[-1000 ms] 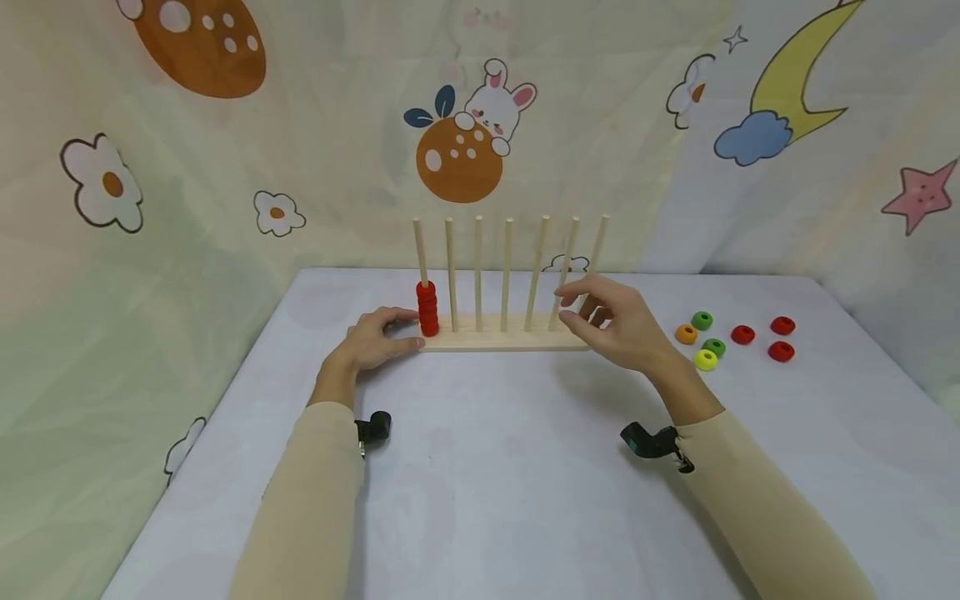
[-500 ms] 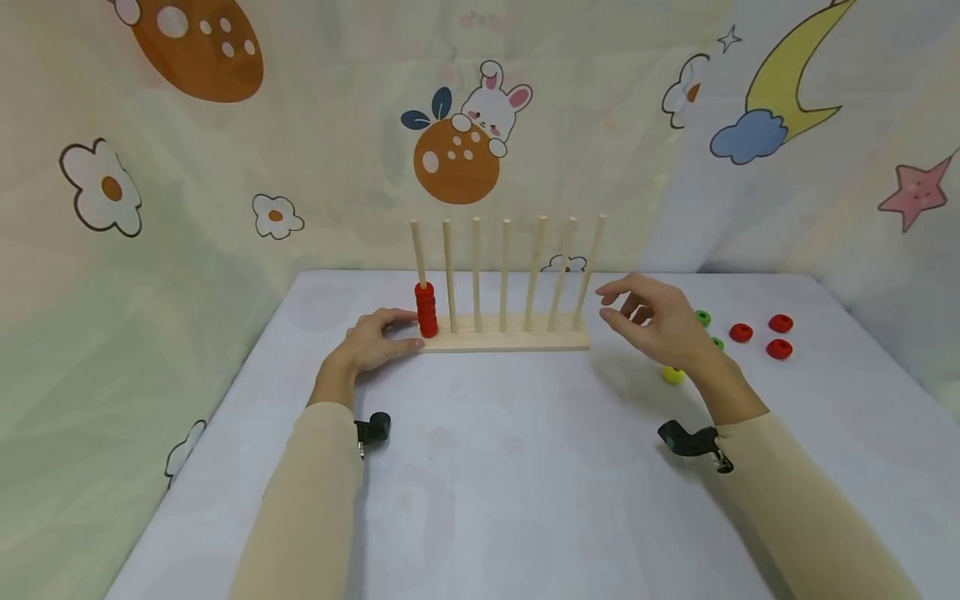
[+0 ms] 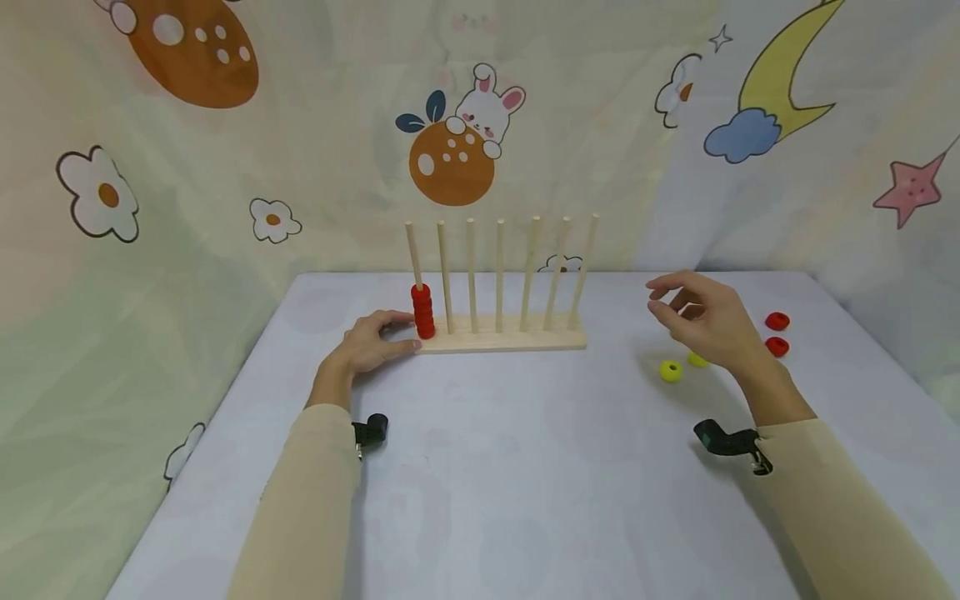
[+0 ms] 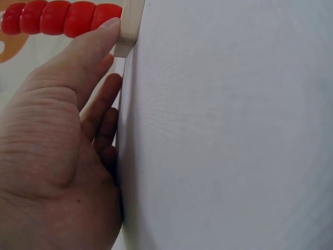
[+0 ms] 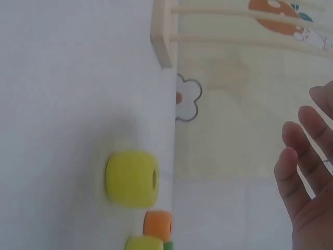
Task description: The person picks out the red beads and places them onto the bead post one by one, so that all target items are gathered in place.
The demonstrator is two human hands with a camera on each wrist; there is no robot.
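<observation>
Left hand (image 3: 371,343) grips the rack (image 3: 498,341); red beads (image 3: 423,312) stand beside it. Right hand (image 3: 708,321) hovers, loosely parted; yellow beads (image 3: 671,372) lie below.

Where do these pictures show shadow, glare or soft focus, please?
Head view: soft shadow on the table below the right hand, no strong glare visible; left wrist view: small pale highlights on the red beads; right wrist view: slightly soft overall, with a faint, blurry-edged shadow beside the larger-looking yellow bead.
</observation>
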